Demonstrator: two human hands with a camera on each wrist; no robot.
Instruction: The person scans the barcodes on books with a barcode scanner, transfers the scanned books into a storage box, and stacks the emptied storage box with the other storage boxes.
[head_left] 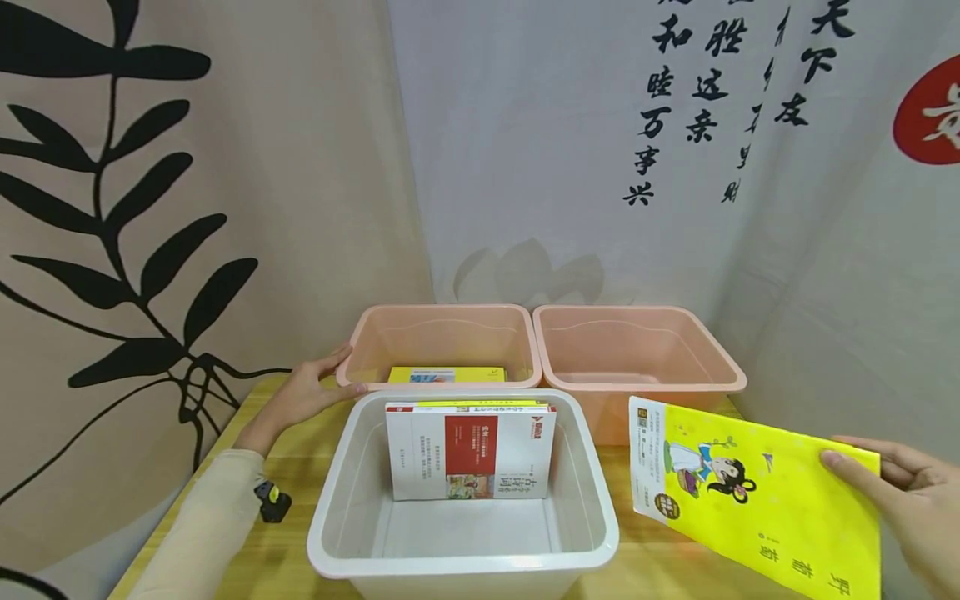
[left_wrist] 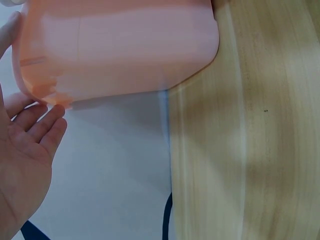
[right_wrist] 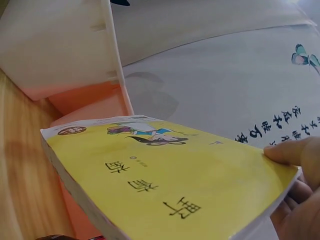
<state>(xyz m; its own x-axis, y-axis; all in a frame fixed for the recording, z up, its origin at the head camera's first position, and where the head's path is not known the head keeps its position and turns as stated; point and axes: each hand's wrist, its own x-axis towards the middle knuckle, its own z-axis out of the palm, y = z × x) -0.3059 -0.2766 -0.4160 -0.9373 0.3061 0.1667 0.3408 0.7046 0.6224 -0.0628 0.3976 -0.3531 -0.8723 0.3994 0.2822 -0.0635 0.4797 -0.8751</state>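
In the head view my left hand [head_left: 318,387] holds the near left corner of the left pink bin [head_left: 450,333], thumb along the front rim and fingers at the side. The left wrist view shows its fingers [left_wrist: 42,120] against the bin's [left_wrist: 130,45] outer edge. At the right, my right hand [head_left: 918,492] pinches a yellow book [head_left: 742,492] by one end, thumb on the cover and fingers beneath. The book, its cover showing a cartoon girl, is held in the air right of the white bin [head_left: 472,533].
A white book with a red panel [head_left: 471,450] leans inside the white bin, with more books behind it. A yellow book [head_left: 447,374] lies in the left pink bin. The right pink bin [head_left: 637,346] stands beside it on the wooden table [head_left: 288,467], before a printed curtain [head_left: 525,167].
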